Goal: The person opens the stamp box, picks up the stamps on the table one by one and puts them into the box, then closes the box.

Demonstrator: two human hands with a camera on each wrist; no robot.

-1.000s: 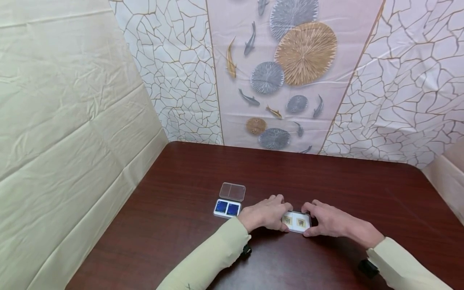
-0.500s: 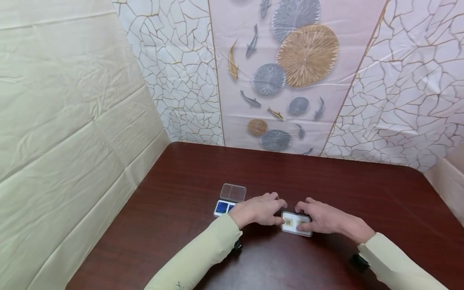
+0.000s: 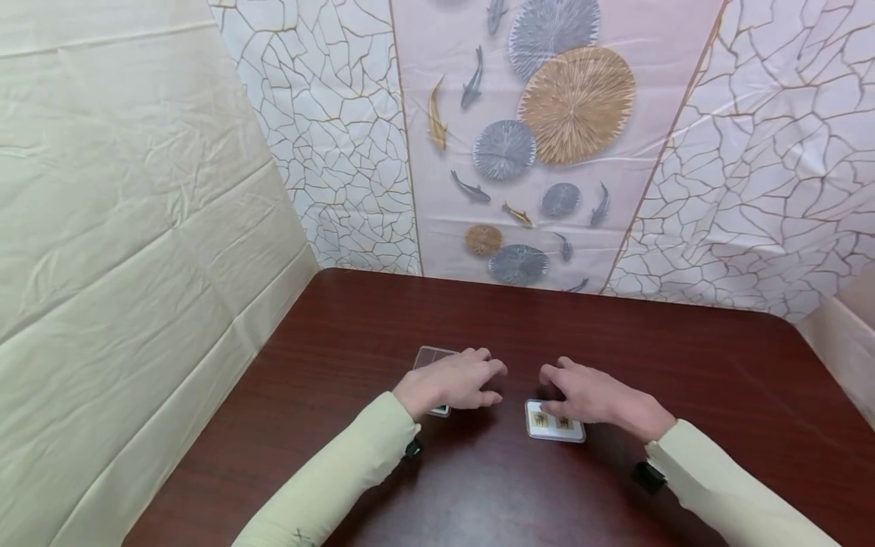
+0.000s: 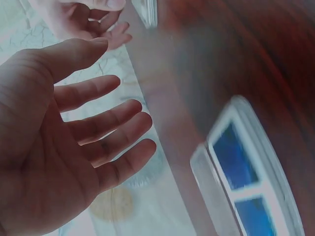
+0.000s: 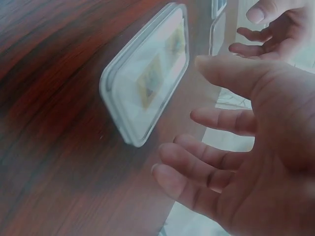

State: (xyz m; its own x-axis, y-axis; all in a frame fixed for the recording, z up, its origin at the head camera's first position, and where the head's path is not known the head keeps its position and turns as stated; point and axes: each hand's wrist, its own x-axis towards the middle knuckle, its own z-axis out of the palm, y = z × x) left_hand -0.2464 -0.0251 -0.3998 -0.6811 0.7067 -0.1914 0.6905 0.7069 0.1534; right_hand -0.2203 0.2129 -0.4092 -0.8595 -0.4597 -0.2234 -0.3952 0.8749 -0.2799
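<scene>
A small flat clear-topped case (image 3: 555, 433) with two gold squares on white lies on the table, its lid closed. My right hand (image 3: 588, 391) hovers over its far right part, fingers loosely bent and empty; in the right wrist view the fingertips are apart from the case (image 5: 150, 105). Off to the left, my left hand (image 3: 451, 381) is raised with relaxed, spread fingers and holds nothing. Beneath it is a second case (image 4: 248, 191) with two blue squares, its clear lid (image 3: 428, 356) folded back; the hand hides most of this case in the head view.
The dark reddish-brown table (image 3: 478, 486) has a glossy top. Behind it hangs a patterned cloth (image 3: 502, 205) with fish and round leaf shapes. A cream cloth (image 3: 157, 251) hangs along the left side.
Both hands have let go of the gold-square case. The left hand has moved left, over the blue-square case; the right has lifted and shifted slightly left. The gold-square case has shifted slightly left.
</scene>
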